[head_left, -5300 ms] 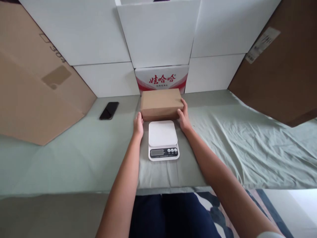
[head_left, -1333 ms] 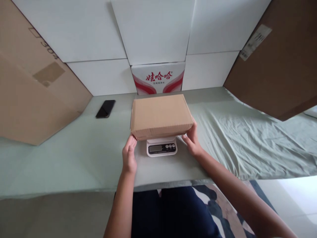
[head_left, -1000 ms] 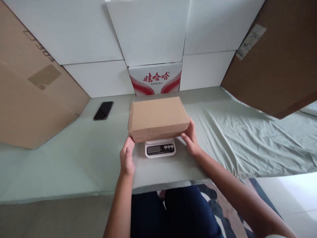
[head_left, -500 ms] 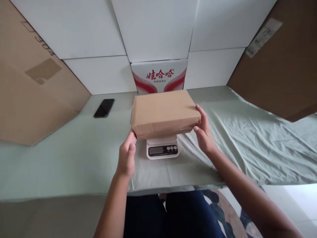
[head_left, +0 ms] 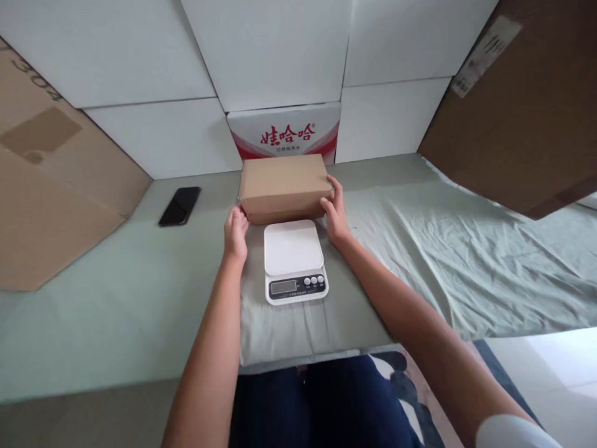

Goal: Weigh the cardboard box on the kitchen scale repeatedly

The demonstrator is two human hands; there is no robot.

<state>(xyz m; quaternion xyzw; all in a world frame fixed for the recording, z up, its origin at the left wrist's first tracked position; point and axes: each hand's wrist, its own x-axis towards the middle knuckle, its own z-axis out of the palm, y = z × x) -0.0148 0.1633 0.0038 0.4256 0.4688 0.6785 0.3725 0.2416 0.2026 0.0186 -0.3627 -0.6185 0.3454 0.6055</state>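
Note:
A closed brown cardboard box (head_left: pixel 285 180) is held between my two hands, just behind the scale. My left hand (head_left: pixel 236 234) grips its near left corner, the fingertips partly hidden at the box's side. On the right end, my right hand (head_left: pixel 334 211) clasps the box with thumb in front and fingers round the side. Nearer to me lies a white digital kitchen scale (head_left: pixel 293 249) with a bare platform, a blank-looking display (head_left: pixel 283 287) and round buttons. Whether the box's underside fully rests on the cloth I cannot tell.
A black phone (head_left: pixel 180 206) lies on the green cloth (head_left: pixel 196 274) to the left. At the back stands a white and red printed carton (head_left: pixel 289 132) among white panels (head_left: pixel 172 137). Large cardboard sheets flank both sides, left (head_left: pixel 60 186) and right (head_left: pixel 522 118).
Both hands have carried the box from over the scale to behind it, away from me and lower. The scale's platform is now uncovered. The view has shifted slightly.

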